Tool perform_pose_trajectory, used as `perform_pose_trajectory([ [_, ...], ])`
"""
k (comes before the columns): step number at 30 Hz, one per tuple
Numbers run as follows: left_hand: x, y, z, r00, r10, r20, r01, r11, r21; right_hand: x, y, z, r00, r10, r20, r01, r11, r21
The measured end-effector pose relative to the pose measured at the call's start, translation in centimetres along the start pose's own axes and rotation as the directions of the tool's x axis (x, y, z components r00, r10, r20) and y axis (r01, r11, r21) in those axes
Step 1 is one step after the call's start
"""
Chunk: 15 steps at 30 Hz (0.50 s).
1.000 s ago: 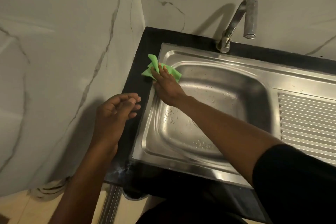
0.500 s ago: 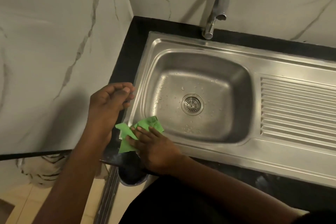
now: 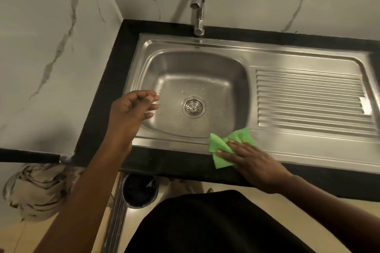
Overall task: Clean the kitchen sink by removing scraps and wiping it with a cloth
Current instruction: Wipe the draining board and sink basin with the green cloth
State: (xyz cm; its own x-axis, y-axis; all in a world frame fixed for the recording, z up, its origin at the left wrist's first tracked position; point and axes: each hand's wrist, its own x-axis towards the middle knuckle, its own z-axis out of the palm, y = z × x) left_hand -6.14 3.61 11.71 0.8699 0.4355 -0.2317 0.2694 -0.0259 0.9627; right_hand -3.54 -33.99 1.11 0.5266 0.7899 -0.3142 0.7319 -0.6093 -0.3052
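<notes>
A stainless steel sink (image 3: pixel 185 141) is set in a black counter, its basin dotted with water drops around the round drain (image 3: pixel 193 106). My right hand (image 3: pixel 255 162) presses flat on a green cloth (image 3: pixel 221 146) on the sink's front rim, just right of the basin. My left hand (image 3: pixel 131 113) hovers over the basin's left rim with its fingers loosely curled; whether it holds anything I cannot tell. No scraps show in the basin.
A chrome tap (image 3: pixel 199 4) stands behind the basin. A ribbed draining board (image 3: pixel 312 100) fills the right side. Marble walls close the left and back. Below the counter stand a dark bucket (image 3: pixel 139 189) and a bundled rag (image 3: pixel 35 189) on the floor.
My right hand has slid the green cloth from the rim's far left corner, down the left side, then right along the front rim. The left hand moved from the counter edge over the basin.
</notes>
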Motion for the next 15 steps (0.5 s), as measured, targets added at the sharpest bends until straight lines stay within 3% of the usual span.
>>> perform_pose_trajectory([
  [4,-1.7,0.0,1.2,0.999,0.019,0.027,-0.019,1.000,0.005,-6.2,4.8,-0.7,0.987,0.156,-0.034,-0.157,0.987,-0.023],
  [8,-3.1,-0.2,1.8,0.999,0.021,0.046,-0.022,0.999,0.028,-10.5,7.5,-0.8,0.921,0.386,-0.053,-0.381,0.921,0.085],
  [12,-4.1,-0.5,2.3,0.998,0.020,0.051,-0.022,0.999,0.037,-8.5,4.2,1.4,0.864,0.490,-0.115,-0.461,0.863,0.207],
  [15,-4.6,-0.7,2.6,0.998,0.015,0.063,-0.017,0.999,0.036,-5.2,0.9,1.9,0.867,0.481,-0.130,-0.441,0.863,0.246],
])
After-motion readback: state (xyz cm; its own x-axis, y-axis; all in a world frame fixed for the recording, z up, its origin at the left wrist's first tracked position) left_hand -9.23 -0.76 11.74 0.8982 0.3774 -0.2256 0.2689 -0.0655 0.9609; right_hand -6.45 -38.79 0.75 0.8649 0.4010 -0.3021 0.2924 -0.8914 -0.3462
